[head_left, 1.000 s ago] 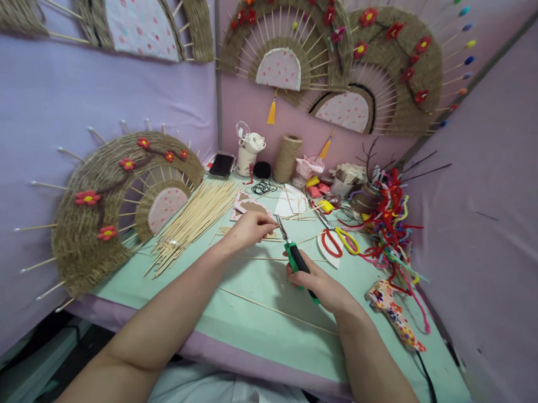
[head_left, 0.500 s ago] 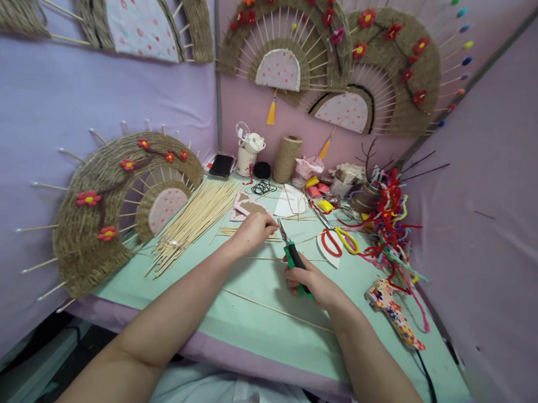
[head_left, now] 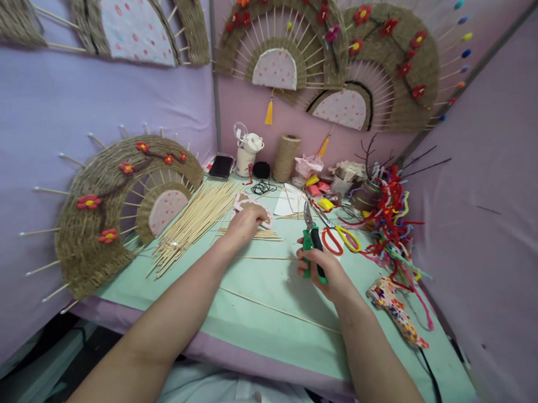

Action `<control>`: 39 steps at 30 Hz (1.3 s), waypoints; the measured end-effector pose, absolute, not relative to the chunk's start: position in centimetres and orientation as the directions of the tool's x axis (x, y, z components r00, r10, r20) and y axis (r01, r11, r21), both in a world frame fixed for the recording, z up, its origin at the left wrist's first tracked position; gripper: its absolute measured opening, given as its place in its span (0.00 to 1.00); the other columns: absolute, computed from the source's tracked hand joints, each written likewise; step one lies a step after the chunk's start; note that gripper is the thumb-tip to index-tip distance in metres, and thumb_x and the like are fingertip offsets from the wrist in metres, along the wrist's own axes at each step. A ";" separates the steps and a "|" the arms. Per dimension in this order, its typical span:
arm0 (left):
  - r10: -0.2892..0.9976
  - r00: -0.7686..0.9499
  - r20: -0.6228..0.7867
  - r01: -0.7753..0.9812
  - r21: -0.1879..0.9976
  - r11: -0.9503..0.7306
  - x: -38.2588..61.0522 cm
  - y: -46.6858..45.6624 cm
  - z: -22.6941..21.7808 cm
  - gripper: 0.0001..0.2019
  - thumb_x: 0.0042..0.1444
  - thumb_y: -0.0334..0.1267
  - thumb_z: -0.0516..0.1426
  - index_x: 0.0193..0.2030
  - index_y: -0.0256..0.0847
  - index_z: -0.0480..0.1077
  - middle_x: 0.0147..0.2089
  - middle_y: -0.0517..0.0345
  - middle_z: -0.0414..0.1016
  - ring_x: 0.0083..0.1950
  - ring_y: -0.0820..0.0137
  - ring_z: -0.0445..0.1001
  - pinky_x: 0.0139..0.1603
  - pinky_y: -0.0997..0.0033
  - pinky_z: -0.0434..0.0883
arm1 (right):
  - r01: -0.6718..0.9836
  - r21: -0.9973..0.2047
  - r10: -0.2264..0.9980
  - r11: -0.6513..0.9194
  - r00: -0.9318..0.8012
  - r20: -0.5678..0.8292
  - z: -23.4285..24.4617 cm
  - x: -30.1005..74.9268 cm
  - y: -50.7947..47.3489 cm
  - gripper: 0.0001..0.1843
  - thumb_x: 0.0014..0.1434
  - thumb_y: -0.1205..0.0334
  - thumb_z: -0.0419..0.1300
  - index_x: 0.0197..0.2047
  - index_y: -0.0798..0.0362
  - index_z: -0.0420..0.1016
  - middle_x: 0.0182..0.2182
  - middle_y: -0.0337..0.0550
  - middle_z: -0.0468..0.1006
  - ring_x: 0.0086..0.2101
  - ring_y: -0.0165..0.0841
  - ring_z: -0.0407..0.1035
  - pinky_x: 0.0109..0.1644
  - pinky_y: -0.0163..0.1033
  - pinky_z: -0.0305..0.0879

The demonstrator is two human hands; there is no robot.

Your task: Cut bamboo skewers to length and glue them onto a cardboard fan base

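Green-and-black-handled pruning shears [head_left: 312, 238] are gripped in my right hand [head_left: 320, 265], blades pointing up and away from me. My left hand [head_left: 248, 221] hovers by a small pile of short bamboo sticks [head_left: 259, 234], in front of a pink-edged cardboard piece [head_left: 266, 212]. Its fingers are bent together; whatever they pinch is hidden. To the left lies a big bundle of long bamboo sticks [head_left: 194, 224]. One long stick [head_left: 277, 310] lies across the near part of the table, and another thin stick [head_left: 266, 258] runs between my hands.
Red-and-yellow-handled scissors [head_left: 336, 234] lie right of the shears. Beyond are a twine spool [head_left: 287, 158], a phone [head_left: 221, 166] and white paper [head_left: 289, 201]. Coloured pipe cleaners [head_left: 393, 220] and a flower-patterned glue gun [head_left: 396, 311] occupy the right. A twine fan [head_left: 92, 202] leans at left.
My left hand has drawn left, away from the blade tips, to the short sticks. My right hand has shifted slightly right with the shears, whose blades now point more upright.
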State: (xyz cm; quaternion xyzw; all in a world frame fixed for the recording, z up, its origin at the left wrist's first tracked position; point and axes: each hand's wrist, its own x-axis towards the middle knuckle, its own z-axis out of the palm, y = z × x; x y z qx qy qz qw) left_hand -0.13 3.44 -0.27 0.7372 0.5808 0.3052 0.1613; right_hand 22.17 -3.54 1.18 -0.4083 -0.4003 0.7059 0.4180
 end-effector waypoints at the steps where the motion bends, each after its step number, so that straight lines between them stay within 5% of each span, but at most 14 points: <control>1: 0.955 0.145 0.258 0.778 0.566 -0.271 -0.2 3.7 -0.6 0.13 0.54 0.29 0.52 0.36 0.40 0.79 0.42 0.53 0.79 0.46 0.62 0.73 0.48 0.67 0.66 | -0.275 -0.905 0.918 -0.326 -0.321 -0.233 1.2 22.3 -3.5 0.18 0.46 0.61 0.63 0.42 0.50 0.67 0.27 0.34 0.66 0.24 0.26 0.56 0.28 0.35 0.54; 8: 0.942 0.218 0.257 0.770 0.548 -0.327 1.6 2.0 0.6 0.08 0.55 0.34 0.55 0.36 0.38 0.77 0.41 0.51 0.78 0.44 0.64 0.73 0.44 0.69 0.65 | -0.320 -0.896 0.934 -0.308 -0.282 -0.221 1.4 22.5 -3.4 0.21 0.44 0.62 0.64 0.43 0.50 0.66 0.28 0.33 0.65 0.25 0.26 0.56 0.29 0.35 0.55; 10: 0.891 0.431 0.141 0.689 0.586 -0.427 2.7 0.1 1.6 0.08 0.55 0.37 0.56 0.36 0.39 0.76 0.36 0.55 0.77 0.38 0.68 0.73 0.39 0.72 0.65 | -0.340 -0.894 0.941 -0.290 -0.273 -0.201 1.4 22.5 -3.3 0.21 0.45 0.63 0.63 0.44 0.49 0.65 0.28 0.33 0.65 0.25 0.26 0.56 0.30 0.35 0.55; 14: 0.570 0.800 -0.190 0.566 0.553 -0.611 4.8 -4.1 2.8 0.12 0.47 0.44 0.63 0.36 0.40 0.75 0.37 0.56 0.75 0.38 0.68 0.72 0.34 0.74 0.65 | -0.341 -0.903 0.946 -0.262 -0.275 -0.171 1.5 22.7 -3.2 0.21 0.45 0.64 0.63 0.44 0.48 0.65 0.28 0.33 0.66 0.25 0.26 0.57 0.30 0.36 0.56; 18: 0.583 0.772 -0.255 0.635 0.341 -0.693 6.4 -6.4 2.2 0.05 0.51 0.34 0.58 0.33 0.38 0.74 0.37 0.51 0.75 0.38 0.64 0.73 0.34 0.71 0.65 | -0.307 -0.916 0.946 -0.257 -0.274 -0.174 1.7 22.8 -3.4 0.20 0.45 0.63 0.63 0.43 0.48 0.66 0.29 0.34 0.67 0.25 0.27 0.58 0.31 0.36 0.57; 24: 0.713 0.649 -0.266 0.760 0.180 -0.624 5.9 -5.7 1.7 0.10 0.55 0.26 0.49 0.36 0.35 0.72 0.36 0.45 0.75 0.36 0.62 0.73 0.32 0.69 0.63 | -0.408 -0.896 0.958 -0.179 -0.280 -0.064 2.6 23.2 -3.6 0.22 0.46 0.64 0.61 0.47 0.45 0.67 0.32 0.35 0.67 0.27 0.28 0.59 0.33 0.38 0.58; 30: 0.962 0.271 0.005 0.862 0.444 -0.245 2.3 -1.6 1.8 0.11 0.62 0.38 0.45 0.39 0.40 0.67 0.33 0.54 0.73 0.31 0.67 0.68 0.29 0.70 0.58 | -0.435 -0.891 0.937 -0.131 -0.347 0.032 2.5 23.3 -4.0 0.24 0.47 0.66 0.61 0.49 0.44 0.66 0.35 0.37 0.68 0.31 0.30 0.61 0.37 0.39 0.58; 39: 0.988 0.008 0.156 0.501 0.854 -0.139 0.9 1.0 1.7 0.06 0.55 0.36 0.52 0.34 0.38 0.69 0.28 0.61 0.71 0.29 0.74 0.67 0.29 0.76 0.61 | 0.015 -0.989 0.865 -0.150 -0.482 -0.138 1.8 23.0 -4.4 0.23 0.51 0.63 0.58 0.52 0.47 0.65 0.36 0.37 0.68 0.31 0.32 0.62 0.38 0.39 0.57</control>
